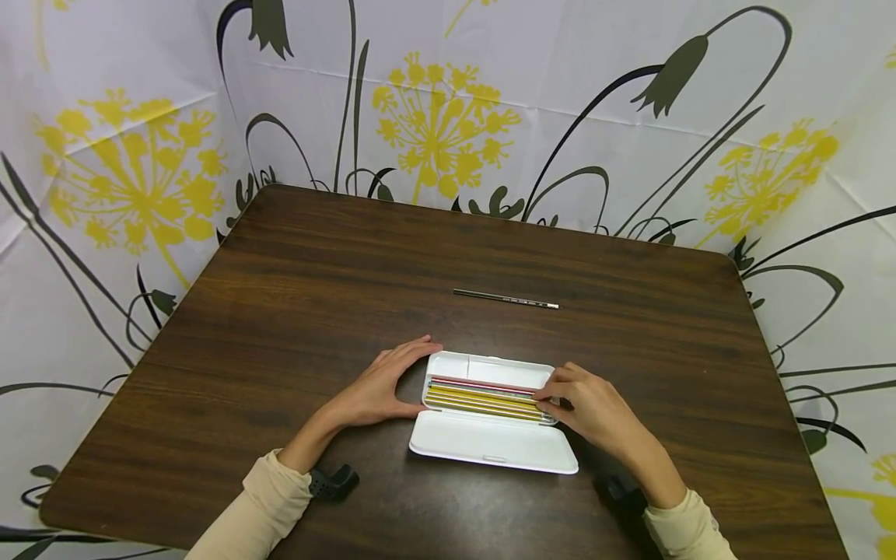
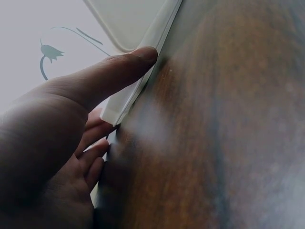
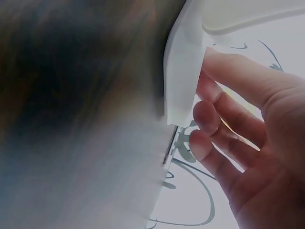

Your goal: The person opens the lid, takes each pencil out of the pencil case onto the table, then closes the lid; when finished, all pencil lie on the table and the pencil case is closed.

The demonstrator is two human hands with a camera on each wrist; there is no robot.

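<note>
An open white pencil case (image 1: 483,365) lies near the table's front middle, its lid (image 1: 497,445) flat towards me. Several pencils (image 1: 483,397), mostly yellow with one red, lie side by side in its tray. My left hand (image 1: 378,389) brackets the tray's left end, fingertips at the far corner. In the left wrist view its thumb (image 2: 119,71) presses along the case (image 2: 128,24) edge. My right hand (image 1: 588,404) curls over the tray's right end with its fingertips on the pencil ends. In the right wrist view its thumb (image 3: 238,76) lies against the case (image 3: 183,71) wall.
A single black pencil (image 1: 505,299) lies crosswise on the dark wooden table (image 1: 280,295), a little beyond the case. A white cloth printed with yellow and black flowers (image 1: 434,117) surrounds the table on the far and side edges.
</note>
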